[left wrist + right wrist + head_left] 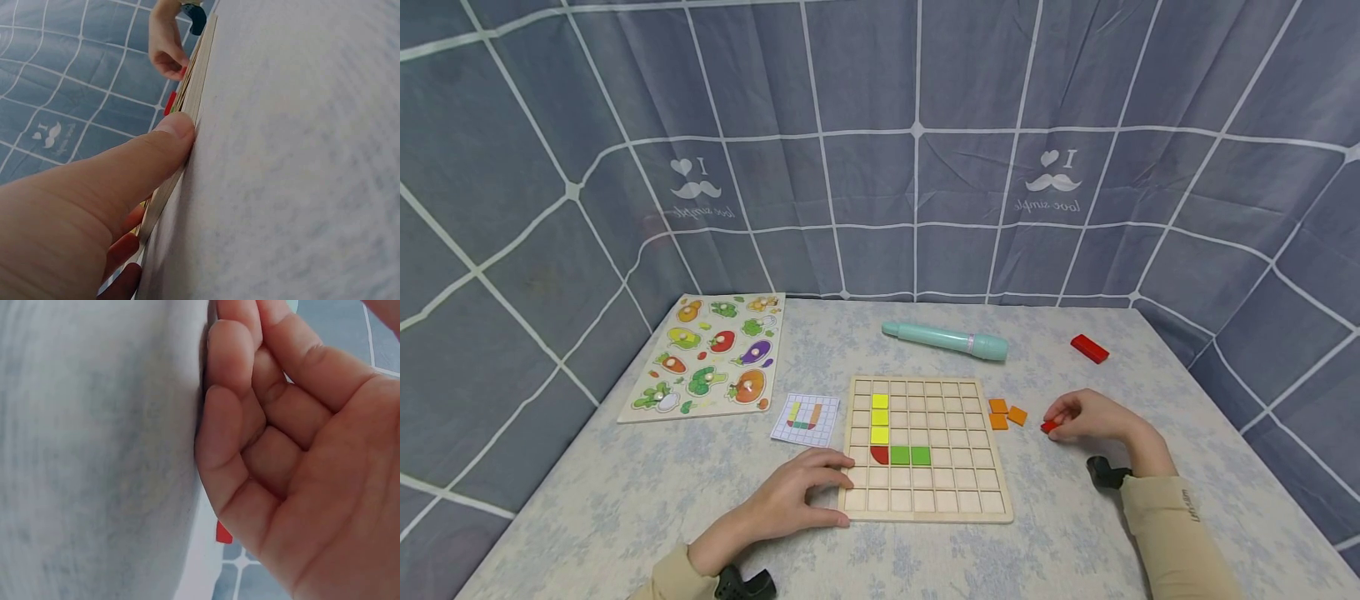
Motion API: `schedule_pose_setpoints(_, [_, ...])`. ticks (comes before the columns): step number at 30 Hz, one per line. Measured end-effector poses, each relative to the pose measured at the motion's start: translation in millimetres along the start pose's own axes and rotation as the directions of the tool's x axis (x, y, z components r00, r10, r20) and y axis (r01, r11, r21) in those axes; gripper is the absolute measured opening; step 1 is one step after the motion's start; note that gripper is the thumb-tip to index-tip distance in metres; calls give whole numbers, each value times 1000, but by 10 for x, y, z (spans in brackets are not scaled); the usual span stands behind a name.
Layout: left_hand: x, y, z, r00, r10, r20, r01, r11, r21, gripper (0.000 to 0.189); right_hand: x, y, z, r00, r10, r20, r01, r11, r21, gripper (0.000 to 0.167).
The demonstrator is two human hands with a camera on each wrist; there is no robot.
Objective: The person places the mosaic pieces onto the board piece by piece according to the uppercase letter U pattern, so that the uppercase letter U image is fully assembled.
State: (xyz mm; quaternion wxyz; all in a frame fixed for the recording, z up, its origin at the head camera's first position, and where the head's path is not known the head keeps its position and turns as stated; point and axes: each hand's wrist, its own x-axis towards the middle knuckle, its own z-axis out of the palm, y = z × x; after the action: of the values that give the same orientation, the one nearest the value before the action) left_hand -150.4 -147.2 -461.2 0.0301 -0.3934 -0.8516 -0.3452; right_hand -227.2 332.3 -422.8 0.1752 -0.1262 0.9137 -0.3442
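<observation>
A wooden grid board [925,503] lies on the table. On it, three yellow squares [880,418] form a column, with a dark red quarter-round piece [879,455] below and two green squares [910,456] beside that. My left hand [797,493] rests against the board's left edge, thumb and fingertips touching it; the left wrist view shows the thumb [175,128] on the board's side. To the right of the board, my right hand [1093,419] pinches a small red piece [1048,427] at the tabletop. Fingers hide most of its shape. Three orange squares [997,407] lie between board and right hand.
A pattern card [806,419] lies left of the board, and a vegetable puzzle board [707,354] sits at the back left. Behind the grid board is a mint-green capped tube [943,339]. A red block [1089,349] lies at the back right. Curtains surround the table.
</observation>
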Motion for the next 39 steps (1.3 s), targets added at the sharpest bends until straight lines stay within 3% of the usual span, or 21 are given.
schedule_pose_setpoints(9, [0, 2, 1, 1000, -4, 2, 4, 1000, -1, 32, 1, -11, 6, 999, -32, 4, 32, 999, 16, 26])
schedule_pose_setpoints(23, [5, 1, -6, 1000, 10, -2, -10, 1000, 0, 32, 40, -41, 22, 998, -26, -59, 23, 998, -58, 19])
schedule_pose_setpoints(39, [7, -8, -2, 1000, -3, 6, 3, 1000, 0, 33, 78, -4, 19, 997, -37, -75, 35, 999, -21, 19])
